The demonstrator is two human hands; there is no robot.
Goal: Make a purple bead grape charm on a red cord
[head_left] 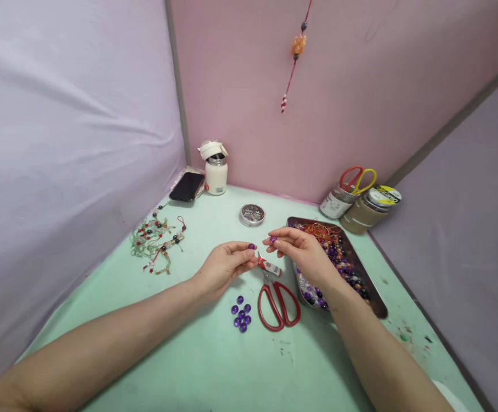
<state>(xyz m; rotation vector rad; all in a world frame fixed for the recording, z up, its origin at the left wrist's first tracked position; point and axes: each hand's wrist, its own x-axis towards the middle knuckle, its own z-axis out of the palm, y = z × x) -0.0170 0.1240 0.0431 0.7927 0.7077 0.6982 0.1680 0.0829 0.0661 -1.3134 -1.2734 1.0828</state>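
Head view: beyond the red-handled scissors [281, 303], left hand [226, 264] pinches a purple bead [251, 246], right hand [303, 252] pinches a second bead [273, 240]. Loose purple beads [241, 314] just left of scissors; bead tray [378, 304] to their right, partly blocked by the right forearm [369, 332]. Red-and-white tube [270, 266] at the blades, round dish [252, 214] farther beyond.

Person's bare L forearm [120, 337] and R forearm [378, 337] extended fwd, converging, L hand [227, 263] and R hand [303, 252] facing ea other across small gap, thumb + index of ea in pinch, L's other fingers loosely curled.
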